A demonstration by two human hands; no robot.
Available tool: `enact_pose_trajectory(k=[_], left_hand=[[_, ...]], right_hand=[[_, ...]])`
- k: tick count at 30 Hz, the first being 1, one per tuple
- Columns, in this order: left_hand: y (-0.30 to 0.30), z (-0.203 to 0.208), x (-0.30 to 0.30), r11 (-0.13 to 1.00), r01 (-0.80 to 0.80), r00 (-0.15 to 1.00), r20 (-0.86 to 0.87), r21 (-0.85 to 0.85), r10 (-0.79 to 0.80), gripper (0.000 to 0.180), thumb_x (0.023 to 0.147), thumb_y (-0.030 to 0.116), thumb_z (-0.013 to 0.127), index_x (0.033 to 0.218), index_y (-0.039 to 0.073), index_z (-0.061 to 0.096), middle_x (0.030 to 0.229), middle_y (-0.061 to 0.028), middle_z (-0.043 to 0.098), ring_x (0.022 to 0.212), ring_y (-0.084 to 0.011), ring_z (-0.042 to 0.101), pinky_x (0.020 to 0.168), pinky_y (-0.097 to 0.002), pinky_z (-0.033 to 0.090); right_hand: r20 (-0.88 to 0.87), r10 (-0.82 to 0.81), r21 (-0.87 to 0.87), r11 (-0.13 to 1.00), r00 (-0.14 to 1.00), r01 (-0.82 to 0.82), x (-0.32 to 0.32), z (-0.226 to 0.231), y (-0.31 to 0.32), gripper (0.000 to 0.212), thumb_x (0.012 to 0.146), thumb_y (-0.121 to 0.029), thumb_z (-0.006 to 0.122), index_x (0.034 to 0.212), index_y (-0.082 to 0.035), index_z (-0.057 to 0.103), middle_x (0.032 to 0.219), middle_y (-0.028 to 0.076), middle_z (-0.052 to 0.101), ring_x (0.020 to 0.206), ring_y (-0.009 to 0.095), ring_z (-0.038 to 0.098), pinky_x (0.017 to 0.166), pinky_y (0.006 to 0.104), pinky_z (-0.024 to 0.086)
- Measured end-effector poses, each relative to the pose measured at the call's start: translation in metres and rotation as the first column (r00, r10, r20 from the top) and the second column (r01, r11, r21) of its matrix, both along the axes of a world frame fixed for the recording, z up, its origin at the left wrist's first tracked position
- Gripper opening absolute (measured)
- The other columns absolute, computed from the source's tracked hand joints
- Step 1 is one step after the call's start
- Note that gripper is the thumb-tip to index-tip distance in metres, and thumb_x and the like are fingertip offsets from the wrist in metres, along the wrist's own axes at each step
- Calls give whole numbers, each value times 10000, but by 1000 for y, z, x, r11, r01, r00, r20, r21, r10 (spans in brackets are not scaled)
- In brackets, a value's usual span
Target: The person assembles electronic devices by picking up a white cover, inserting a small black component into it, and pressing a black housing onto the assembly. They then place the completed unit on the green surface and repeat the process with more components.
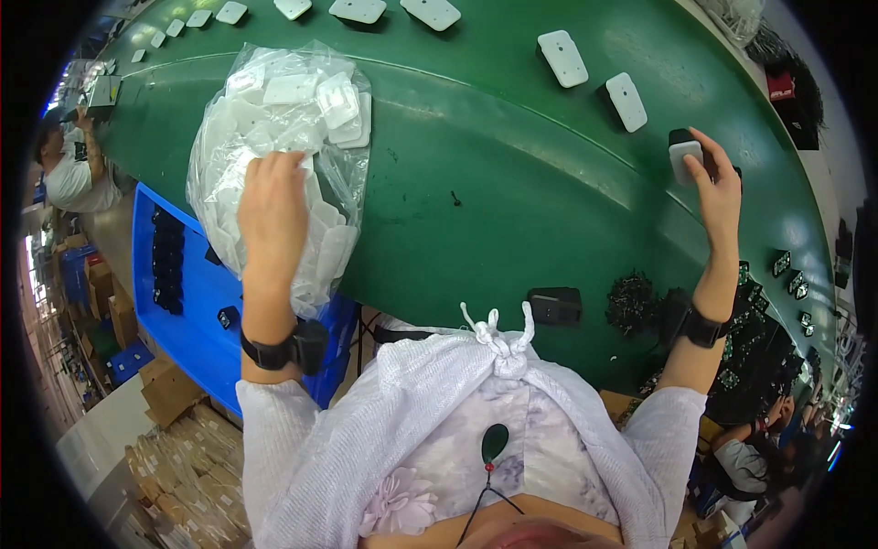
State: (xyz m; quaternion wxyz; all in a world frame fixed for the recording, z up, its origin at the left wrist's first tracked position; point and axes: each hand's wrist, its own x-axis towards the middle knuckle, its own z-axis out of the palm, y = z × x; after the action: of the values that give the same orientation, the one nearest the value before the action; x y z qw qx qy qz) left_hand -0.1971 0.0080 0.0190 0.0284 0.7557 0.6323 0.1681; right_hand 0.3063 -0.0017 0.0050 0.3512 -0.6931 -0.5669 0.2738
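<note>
A white-topped black block [686, 166] is held in the right hand [719, 188] at the right of the frame, while the left hand [273, 206] is set over a clear bag [212, 151] at upper left.

The block is pinched between thumb and fingers, above the green table [439, 256]. The left hand's fingers are bent down onto the bag, which is filled with white plates [338, 101]; whether one is grasped cannot be told. Two similar blocks [626, 102] are laid near the right hand, toward upper centre. A black casing [555, 306] is seen at lower centre-right, beside a tangled pile of small black parts [630, 302]. A blue crate [197, 343] is partly covered by the bag at lower left.
</note>
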Motion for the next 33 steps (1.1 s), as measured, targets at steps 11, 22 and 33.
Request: enact_pose_trajectory(k=[11,22,33], left_hand=[[44,-25,-30,999,-21,931,-364,-41,5,427,711,10,698,1107,5,541,1045,-141,598,990,-342,535,816,-426,438],[40,-36,-39,1000,-24,936,-351,20,30,439,702,42,735,1092,-2,535,914,-141,615,879,-337,554,758,-421,436],[31,-41,-34,999,40,996,84,-15,-39,501,742,52,744,1189,27,520,726,-77,501,667,-213,501,643,-336,426]], right_hand=[[46,241,-250,942,969,-222,26,-15,58,347,874,-153,641,1208,-71,599,1079,31,631,981,138,569,885,278,449],[54,-16,185,983,998,6,-48,2,33,220,894,-201,643,1074,-74,656,983,29,648,931,119,582,812,275,467],[422,368,149,873,828,-464,-152,1,-13,159,834,-189,664,935,-70,637,854,73,623,797,261,605,709,349,485]])
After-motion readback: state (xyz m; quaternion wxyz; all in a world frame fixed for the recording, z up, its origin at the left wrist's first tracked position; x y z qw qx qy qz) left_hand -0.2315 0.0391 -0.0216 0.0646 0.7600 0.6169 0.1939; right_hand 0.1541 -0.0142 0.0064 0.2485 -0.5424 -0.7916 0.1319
